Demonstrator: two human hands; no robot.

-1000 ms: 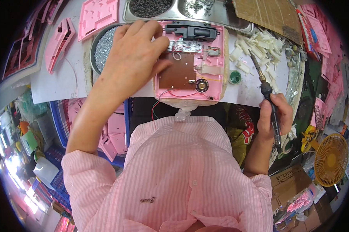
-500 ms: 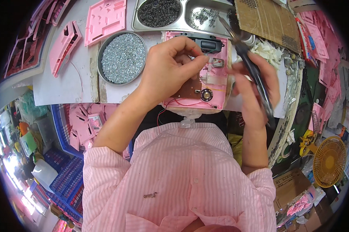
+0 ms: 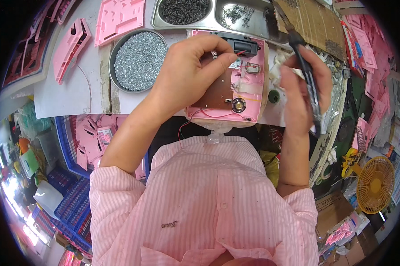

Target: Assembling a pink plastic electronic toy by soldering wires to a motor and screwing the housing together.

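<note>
A pink plastic housing (image 3: 252,91) lies open on the bench in front of me, with a brown circuit board (image 3: 217,95), a small round speaker (image 3: 238,105), a black part at its top and red wires inside. My left hand (image 3: 189,73) rests on the housing, thumb and forefinger pinched together over the board near a red wire; whether they grip something is hidden. My right hand (image 3: 304,88) is raised beside the housing's right edge and holds a black screwdriver (image 3: 306,71) that points up and away.
A round metal bowl of silver screws (image 3: 138,60) stands left of the housing. A steel tray with dark screws (image 3: 208,13) sits behind it. Pink plastic shells (image 3: 120,17) lie at the back left, blue crates (image 3: 71,146) below left, a yellow fan (image 3: 375,184) lower right.
My right hand has lifted the screwdriver from the bench's front right up beside the housing. My left hand has shifted over the board and pinched its fingers.
</note>
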